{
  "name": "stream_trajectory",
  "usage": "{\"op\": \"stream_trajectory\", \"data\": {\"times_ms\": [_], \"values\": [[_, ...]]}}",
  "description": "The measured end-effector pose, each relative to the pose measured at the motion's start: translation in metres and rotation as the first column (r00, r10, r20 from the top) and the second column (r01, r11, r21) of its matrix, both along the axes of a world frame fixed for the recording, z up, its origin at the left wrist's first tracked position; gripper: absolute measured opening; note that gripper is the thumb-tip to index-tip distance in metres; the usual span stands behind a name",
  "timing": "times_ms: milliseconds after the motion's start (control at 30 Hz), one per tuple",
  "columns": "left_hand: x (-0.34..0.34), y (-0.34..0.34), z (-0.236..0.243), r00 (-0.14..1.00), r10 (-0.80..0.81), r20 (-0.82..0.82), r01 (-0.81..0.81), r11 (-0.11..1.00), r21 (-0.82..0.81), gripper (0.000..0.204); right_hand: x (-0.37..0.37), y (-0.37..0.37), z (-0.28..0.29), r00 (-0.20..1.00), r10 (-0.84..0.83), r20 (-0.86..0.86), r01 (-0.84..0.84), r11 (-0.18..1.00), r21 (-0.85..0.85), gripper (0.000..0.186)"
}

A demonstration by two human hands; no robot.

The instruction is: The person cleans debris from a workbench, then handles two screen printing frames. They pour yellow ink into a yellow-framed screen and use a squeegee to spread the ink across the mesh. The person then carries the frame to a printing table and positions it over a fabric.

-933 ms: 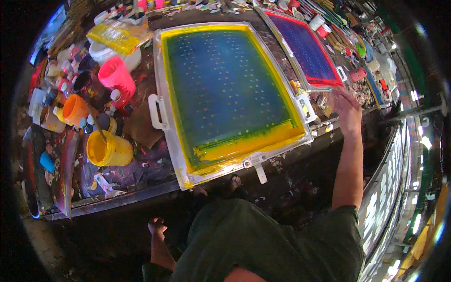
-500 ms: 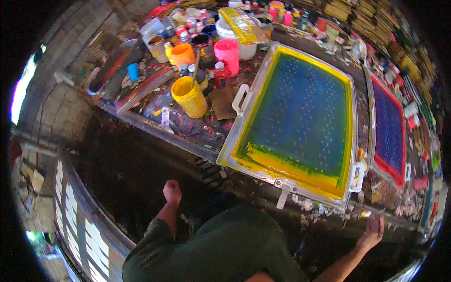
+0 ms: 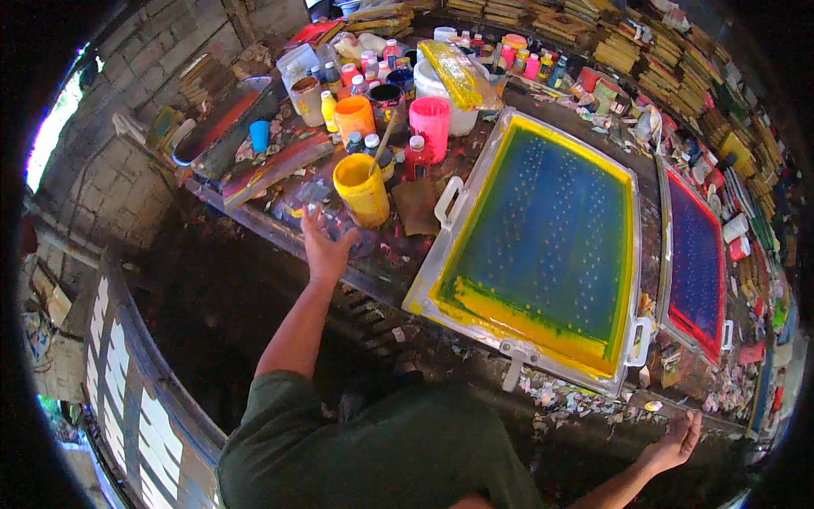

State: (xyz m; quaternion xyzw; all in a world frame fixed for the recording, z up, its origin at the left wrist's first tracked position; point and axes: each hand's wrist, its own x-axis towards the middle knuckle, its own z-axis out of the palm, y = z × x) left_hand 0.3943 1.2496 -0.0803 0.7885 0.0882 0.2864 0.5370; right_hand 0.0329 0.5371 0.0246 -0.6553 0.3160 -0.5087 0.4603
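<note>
The yellow, paint-smeared plastic tub [image 3: 365, 199] stands upright on the table, its long axis vertical, a slender stick [image 3: 384, 144] leaning out of its mouth. It lies ahead and slightly right of the left hand [image 3: 327, 254], much the nearer of the two. That hand is empty, fingers spread and thumb apart, just beside the tub; whether the fingertips touch the table is unclear. The right hand [image 3: 677, 443] hangs well to the tub's right, loosely bent, holding nothing visible.

The dark, paint-stained table [image 3: 386, 259] runs beneath the tub. Behind the tub stand an orange plastic tub [image 3: 353, 117] and a bright pink plastic tub [image 3: 430, 131]; to its right lies a metal-framed, yellow-edged blue screen [image 3: 543, 237]. A grey block wall [image 3: 110, 153] rises beyond it, leftward.
</note>
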Motion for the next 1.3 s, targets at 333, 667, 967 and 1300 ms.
{"op": "stream_trajectory", "data": {"times_ms": [333, 667, 967, 1300], "values": [[0.077, 0.003, 0.003, 0.92, -0.392, 0.008, 0.391, 0.917, -0.075, 0.097, 0.04, 0.184, 0.064, 0.983, -0.018, -0.185, -0.048, 0.936, -0.349, 0.028], [0.045, 0.015, 0.063, 0.88, -0.459, 0.126, 0.42, 0.873, 0.246, 0.098, 0.168, 0.387, 0.044, 0.692, 0.682, -0.236, -0.72, 0.675, -0.161, 0.04], [0.029, 0.009, 0.092, 0.835, -0.502, 0.226, 0.391, 0.83, 0.398, 0.101, 0.213, 0.469, 0.079, 0.457, 0.811, -0.366, -0.86, 0.298, -0.414, 0.096], [0.018, -0.038, 0.093, 0.725, -0.62, 0.299, 0.469, 0.763, 0.445, 0.099, 0.199, 0.455, 0.105, 0.637, 0.757, -0.141, -0.733, 0.539, -0.415, 0.034]]}}
